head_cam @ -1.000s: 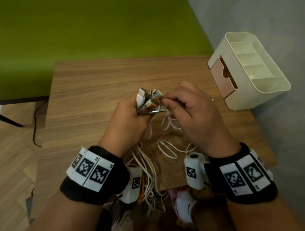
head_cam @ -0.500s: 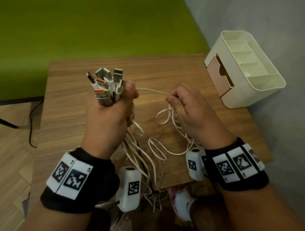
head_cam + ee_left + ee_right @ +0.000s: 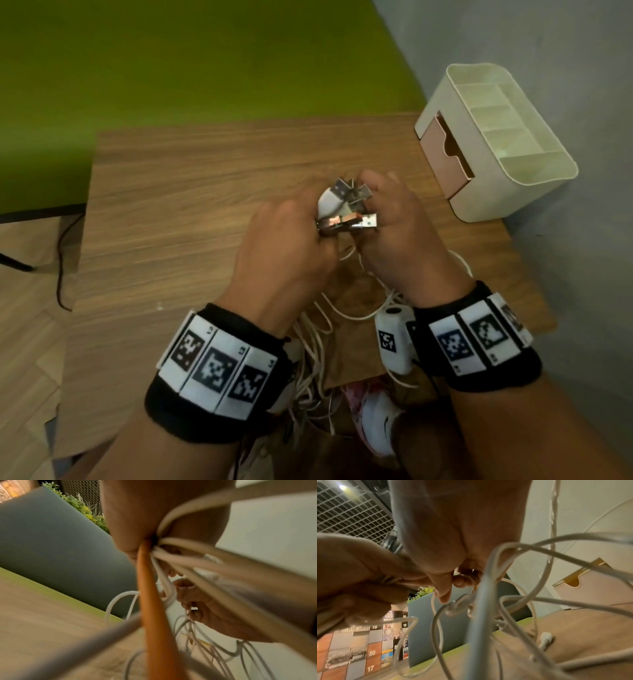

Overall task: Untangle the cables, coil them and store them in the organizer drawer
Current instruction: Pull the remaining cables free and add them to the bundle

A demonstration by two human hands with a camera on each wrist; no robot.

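My left hand (image 3: 291, 240) grips a bundle of cables just below their USB plugs (image 3: 346, 209), which stick out above the fist. Several white cables (image 3: 197, 559) and one orange cable (image 3: 150, 601) run down from that fist in the left wrist view. My right hand (image 3: 397, 233) is pressed against the plugs, its fingers curled round thin white cable loops (image 3: 488, 588). More white cable (image 3: 342, 311) hangs in tangled loops between my wrists and over the table's near edge. The cream organizer (image 3: 507, 144) stands at the right with its pink drawer (image 3: 445, 154) pulled slightly out.
The wooden table (image 3: 191, 205) reaches left and back from my hands. A grey wall (image 3: 565, 68) rises behind the organizer, and a green surface (image 3: 171, 51) lies beyond the table's far edge. A white plug end (image 3: 546, 640) lies on the wood. A black cord (image 3: 61, 260) hangs at the left.
My left hand had swung up and left with the plug bundle, drawing a white cable taut from my right hand. Now the bundle is back down and right, against my right hand.
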